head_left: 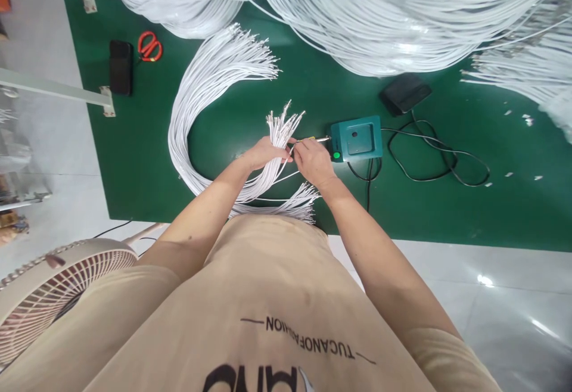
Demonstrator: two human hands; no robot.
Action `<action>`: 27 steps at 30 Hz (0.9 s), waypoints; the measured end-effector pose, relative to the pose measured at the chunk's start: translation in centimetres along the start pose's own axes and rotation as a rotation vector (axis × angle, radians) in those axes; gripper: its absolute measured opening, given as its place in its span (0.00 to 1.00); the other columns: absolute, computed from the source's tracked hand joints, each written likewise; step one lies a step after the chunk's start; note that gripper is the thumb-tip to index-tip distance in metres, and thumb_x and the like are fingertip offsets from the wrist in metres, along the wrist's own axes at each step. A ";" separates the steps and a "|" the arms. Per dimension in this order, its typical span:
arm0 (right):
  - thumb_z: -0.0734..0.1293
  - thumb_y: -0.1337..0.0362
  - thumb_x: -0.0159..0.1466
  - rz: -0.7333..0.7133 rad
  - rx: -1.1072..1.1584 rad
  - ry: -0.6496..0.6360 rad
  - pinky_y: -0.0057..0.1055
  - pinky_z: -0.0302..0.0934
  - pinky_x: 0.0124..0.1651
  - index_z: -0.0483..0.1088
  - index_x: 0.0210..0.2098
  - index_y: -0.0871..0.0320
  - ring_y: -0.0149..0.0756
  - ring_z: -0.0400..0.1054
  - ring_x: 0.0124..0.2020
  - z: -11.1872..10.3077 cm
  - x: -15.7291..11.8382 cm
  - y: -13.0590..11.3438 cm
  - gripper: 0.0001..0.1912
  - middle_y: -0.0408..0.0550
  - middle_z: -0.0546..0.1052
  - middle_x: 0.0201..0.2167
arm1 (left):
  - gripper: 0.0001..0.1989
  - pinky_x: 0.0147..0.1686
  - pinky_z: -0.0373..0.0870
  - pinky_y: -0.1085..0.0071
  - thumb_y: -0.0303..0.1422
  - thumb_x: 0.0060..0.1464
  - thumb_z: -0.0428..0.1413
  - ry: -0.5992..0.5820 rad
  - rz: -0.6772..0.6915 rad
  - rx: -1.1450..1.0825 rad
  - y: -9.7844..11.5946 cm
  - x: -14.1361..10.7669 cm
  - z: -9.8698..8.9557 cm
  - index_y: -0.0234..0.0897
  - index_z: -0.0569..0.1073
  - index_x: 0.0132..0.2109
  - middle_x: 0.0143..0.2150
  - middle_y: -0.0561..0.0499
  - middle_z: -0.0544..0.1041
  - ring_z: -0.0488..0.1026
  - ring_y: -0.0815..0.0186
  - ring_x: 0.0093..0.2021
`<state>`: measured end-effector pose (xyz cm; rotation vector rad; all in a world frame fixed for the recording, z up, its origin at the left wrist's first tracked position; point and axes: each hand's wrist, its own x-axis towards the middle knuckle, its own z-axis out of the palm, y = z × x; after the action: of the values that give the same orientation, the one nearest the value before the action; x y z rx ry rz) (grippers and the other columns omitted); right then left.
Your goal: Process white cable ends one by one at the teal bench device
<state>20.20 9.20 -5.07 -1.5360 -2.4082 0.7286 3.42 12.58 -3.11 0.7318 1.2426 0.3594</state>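
My left hand (263,154) is closed around a bundle of thin white cables (280,133), whose metal-tipped ends fan out above the thumb. The rest of the cables curve down and to the left over the green table (214,136). Right beside it, my right hand (315,159) has thumb and fingers pinched together on what looks like a single cable end; the fingers partly hide it. Just past those fingers, a small teal device (356,137) with a green button has a slim metal and yellow part pointing toward the hand. Another group of cable ends (304,201) lies near my shirt.
Large coils of white cable (402,22) fill the far side. A black box (404,93) and looped black cord (440,148) lie to the right. At left are red-handled scissors (150,46), a black phone-like object (121,67), metal brackets (107,101) and a fan (67,296).
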 end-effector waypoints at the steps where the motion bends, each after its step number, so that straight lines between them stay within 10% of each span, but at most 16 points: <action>1: 0.52 0.67 0.68 -0.010 -0.034 -0.021 0.41 0.53 0.47 0.71 0.40 0.62 0.46 0.61 0.42 -0.4 0.1 0.4 0.17 0.58 0.72 0.38 | 0.30 0.36 0.67 0.68 0.19 0.34 0.61 0.002 -0.010 -0.012 0.1 0.1 0.1 0.28 0.74 0.50 0.25 0.56 0.72 0.69 0.71 0.26; 27: 0.56 0.75 0.60 0.012 -0.193 -0.129 0.42 0.48 0.49 0.73 0.38 0.63 0.44 0.62 0.35 -2.7 2.1 4.1 0.15 0.56 0.73 0.27 | 0.31 0.38 0.71 0.66 0.15 0.33 0.63 0.250 -0.143 0.040 -0.1 2.2 1.9 0.24 0.73 0.50 0.22 0.55 0.72 0.74 0.66 0.26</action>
<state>23.65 13.29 -4.96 -1.6208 -2.6346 0.6316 5.85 13.32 -4.50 0.6407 1.5337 0.3155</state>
